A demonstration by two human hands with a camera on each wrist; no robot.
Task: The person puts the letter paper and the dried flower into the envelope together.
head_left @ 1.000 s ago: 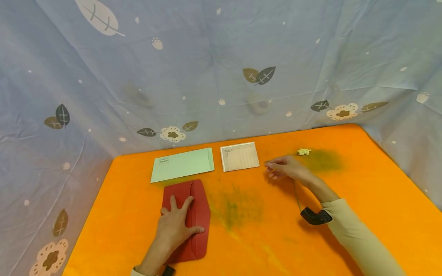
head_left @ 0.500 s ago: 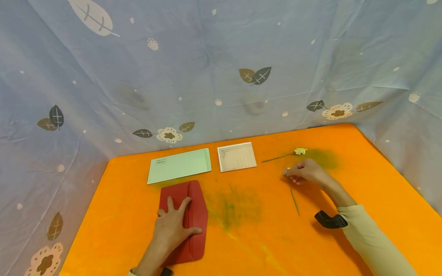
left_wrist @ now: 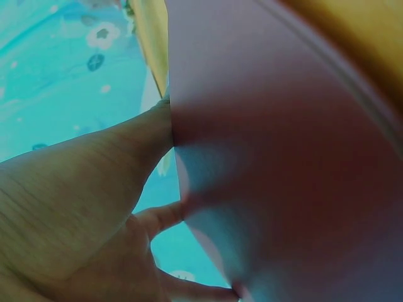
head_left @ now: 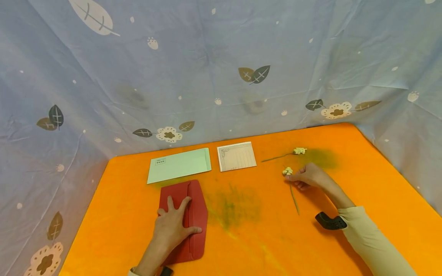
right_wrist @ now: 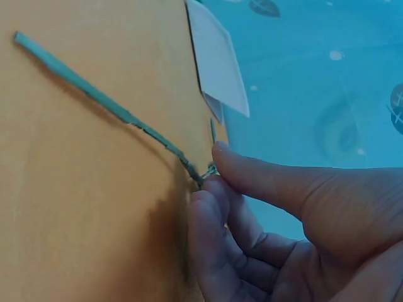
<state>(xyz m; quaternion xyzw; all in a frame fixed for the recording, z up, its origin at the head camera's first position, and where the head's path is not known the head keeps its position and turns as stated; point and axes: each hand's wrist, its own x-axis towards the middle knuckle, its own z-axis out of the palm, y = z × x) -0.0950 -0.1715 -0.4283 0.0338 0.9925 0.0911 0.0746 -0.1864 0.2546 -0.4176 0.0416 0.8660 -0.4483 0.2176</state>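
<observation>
Creased blue-grey leaf-print cloth backdrop (head_left: 207, 76) | orange table (head_left: 248, 249) | left hand (head_left: 172, 226), fingers spread, rests on smooth red paper envelope (head_left: 201, 218) | right hand (head_left: 310, 179) pinches knobbly yellow flower (head_left: 287, 171) by thin green stem (head_left: 294, 197), right of ruled cream card (head_left: 238, 157) | second flower (head_left: 299, 151) behind first | mint envelope (head_left: 183, 166), small printed box (head_left: 160, 161) illegible

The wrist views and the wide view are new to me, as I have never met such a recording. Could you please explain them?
There is no machine: a person works with a left hand and a right hand. The wide picture is taken from the head, the two close ones from the wrists. On the orange surface lie a pale green envelope, a lined card, a red envelope and a yellowish flower. The left hand rests spread on the red envelope. The right hand pinches a second flower just below its blossom.
</observation>
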